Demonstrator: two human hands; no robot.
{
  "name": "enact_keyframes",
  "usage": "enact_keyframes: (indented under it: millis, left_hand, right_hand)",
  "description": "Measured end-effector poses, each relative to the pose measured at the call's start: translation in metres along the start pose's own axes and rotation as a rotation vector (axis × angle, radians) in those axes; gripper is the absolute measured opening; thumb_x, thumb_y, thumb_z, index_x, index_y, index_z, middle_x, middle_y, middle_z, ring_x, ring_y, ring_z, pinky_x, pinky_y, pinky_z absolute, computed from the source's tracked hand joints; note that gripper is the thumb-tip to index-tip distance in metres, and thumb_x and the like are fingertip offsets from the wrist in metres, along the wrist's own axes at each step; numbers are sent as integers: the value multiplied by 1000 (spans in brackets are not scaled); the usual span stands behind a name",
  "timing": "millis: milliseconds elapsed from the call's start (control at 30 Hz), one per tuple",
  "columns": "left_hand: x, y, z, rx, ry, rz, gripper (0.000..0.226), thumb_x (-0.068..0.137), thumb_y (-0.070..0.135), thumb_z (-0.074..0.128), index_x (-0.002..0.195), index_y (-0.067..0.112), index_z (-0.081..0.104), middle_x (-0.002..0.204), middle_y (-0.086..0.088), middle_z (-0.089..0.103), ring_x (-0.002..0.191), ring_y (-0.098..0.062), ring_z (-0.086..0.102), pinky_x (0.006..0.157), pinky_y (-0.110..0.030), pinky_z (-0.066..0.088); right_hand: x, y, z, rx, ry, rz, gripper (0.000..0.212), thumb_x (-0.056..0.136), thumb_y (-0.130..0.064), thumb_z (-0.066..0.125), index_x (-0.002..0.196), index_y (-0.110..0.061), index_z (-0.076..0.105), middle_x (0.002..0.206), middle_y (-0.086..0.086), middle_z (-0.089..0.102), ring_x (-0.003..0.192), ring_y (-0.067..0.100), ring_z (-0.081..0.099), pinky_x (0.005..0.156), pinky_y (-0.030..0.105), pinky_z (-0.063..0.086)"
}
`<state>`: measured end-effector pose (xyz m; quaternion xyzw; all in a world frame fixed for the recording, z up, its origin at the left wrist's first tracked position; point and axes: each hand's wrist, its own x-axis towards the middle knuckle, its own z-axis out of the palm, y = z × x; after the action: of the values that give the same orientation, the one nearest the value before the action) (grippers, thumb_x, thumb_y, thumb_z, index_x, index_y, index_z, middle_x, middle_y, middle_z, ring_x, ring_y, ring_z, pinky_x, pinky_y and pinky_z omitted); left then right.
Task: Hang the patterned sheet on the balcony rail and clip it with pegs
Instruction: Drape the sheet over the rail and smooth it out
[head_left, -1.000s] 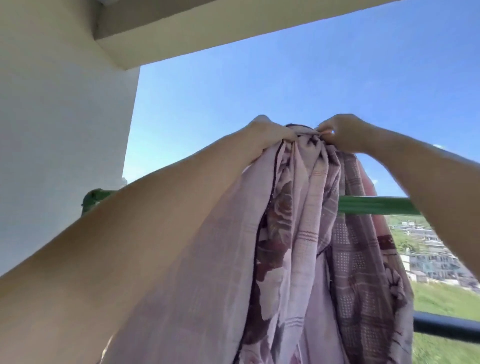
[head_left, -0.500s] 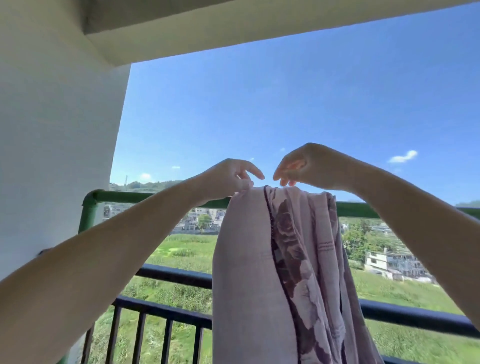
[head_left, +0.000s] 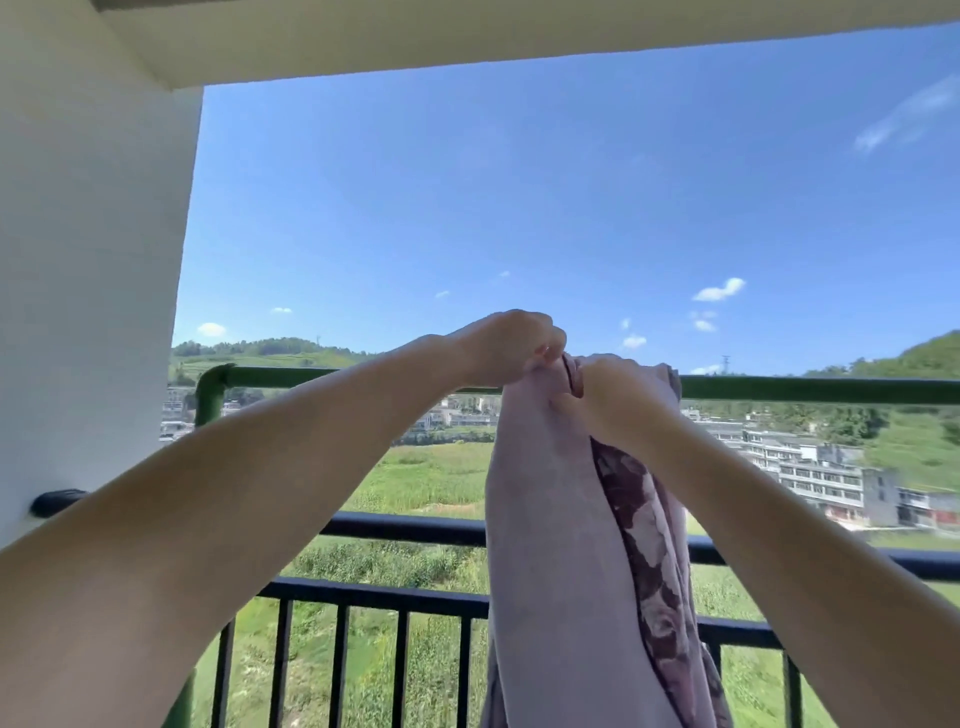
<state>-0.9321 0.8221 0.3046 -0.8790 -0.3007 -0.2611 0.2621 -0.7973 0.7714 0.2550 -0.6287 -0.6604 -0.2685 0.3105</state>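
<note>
Head view: half a second ago both hands hovered with fingers loose above the sheet (head_left: 561, 545); now they grip it again — left hand (head_left: 511, 345) pinched on the top fold, right hand (head_left: 615, 402) clamped just below. It hangs bunched over the green rail (head_left: 810, 389), so spreading likely comes next — no pegs in sight. Both arms reach forward, wrists level with the rail.

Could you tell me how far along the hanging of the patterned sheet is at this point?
Done: the patterned sheet is draped over the green rail, bunched into a narrow bundle. In hand: the left hand and right hand both grip its top at the rail. Left: spreading it along the rail and clipping it; no pegs are visible.
</note>
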Motion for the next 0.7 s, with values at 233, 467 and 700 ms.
enact_keyframes:
  millis: [233,467,700]
  left_hand:
    - [-8,-8,4,-269,115,52,32,90,14,56,122,19,58,93,0,48,79,-14,49,77,-24,40]
    - [5,-46,2,-303,161,110,22,86,25,62,95,5,66,89,0,52,84,-17,49,73,-24,39]
    - [-28,-119,-5,-369,287,-19,51,89,40,54,61,-2,63,63,2,56,69,-27,59,78,-40,48]
  right_hand:
    - [8,4,-25,611,88,69,13,79,-18,56,84,-13,67,64,0,55,61,21,52,61,31,47]
    - [42,-31,-34,455,43,-52,12,78,-13,62,79,-8,73,57,3,53,46,8,40,42,16,31]
    - [72,-96,-25,354,150,-186,20,81,-6,57,81,-17,74,53,-15,50,41,-5,47,41,5,30]
